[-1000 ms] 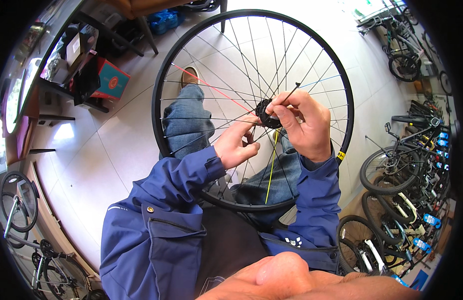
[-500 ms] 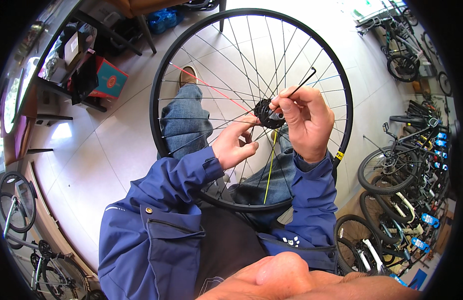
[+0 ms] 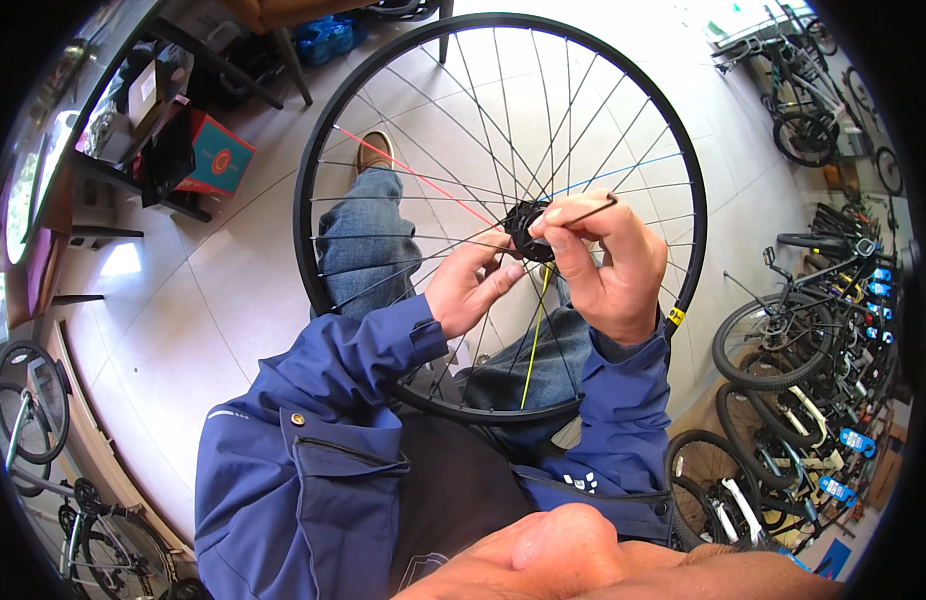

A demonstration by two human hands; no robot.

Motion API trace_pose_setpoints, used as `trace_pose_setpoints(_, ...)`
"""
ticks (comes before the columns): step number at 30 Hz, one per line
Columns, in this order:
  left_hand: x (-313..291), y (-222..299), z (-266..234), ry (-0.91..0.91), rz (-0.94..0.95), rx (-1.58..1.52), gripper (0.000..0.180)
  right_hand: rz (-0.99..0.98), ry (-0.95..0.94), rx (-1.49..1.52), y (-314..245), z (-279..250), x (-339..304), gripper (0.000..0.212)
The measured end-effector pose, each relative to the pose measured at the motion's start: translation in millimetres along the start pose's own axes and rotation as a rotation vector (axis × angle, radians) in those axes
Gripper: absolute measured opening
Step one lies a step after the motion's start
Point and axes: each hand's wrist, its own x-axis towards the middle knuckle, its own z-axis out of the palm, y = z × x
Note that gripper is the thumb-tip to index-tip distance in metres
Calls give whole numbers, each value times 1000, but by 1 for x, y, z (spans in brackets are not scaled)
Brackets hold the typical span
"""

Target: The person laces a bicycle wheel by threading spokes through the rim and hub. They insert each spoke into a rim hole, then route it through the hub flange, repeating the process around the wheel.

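A bicycle wheel (image 3: 305, 210) with a black rim and mostly black spokes lies across my legs. One spoke is red, one yellow and one blue. My right hand (image 3: 615, 268) pinches a thin black L-shaped hex key (image 3: 589, 211) between thumb and fingers, beside the hub. The key's bent end points away to the upper right; its other end is hidden at my fingertips. My left hand (image 3: 463, 285) grips the left side of the black hub (image 3: 518, 220) among the spokes, its index finger and thumb at the hub's edge. Some of its fingertips are hidden.
Several bicycles (image 3: 778, 340) stand packed along the right side, with more bikes (image 3: 33, 410) at the lower left. A red and teal box (image 3: 218, 155) sits by dark furniture at the upper left. Pale floor tiles (image 3: 253, 270) lie under the wheel.
The hex key has swung lower, from steeply raised to nearly flat. My left thumb has moved up closer to the hub. The wheel has shifted slightly left.
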Motion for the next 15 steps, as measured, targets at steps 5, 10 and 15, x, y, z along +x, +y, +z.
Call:
trace_pose_setpoints(5,5,-4,10,116,26,-62,22,-45,21,-24,-5,6,-5,14)
trace_pose_setpoints(10,6,-8,11,141,122,-3,20,-134,22,-45,-10,9,-11,20)
trace_pose_setpoints(15,5,-16,15,159,61,-46,20,-251,-25,-117,-13,11,-16,31)
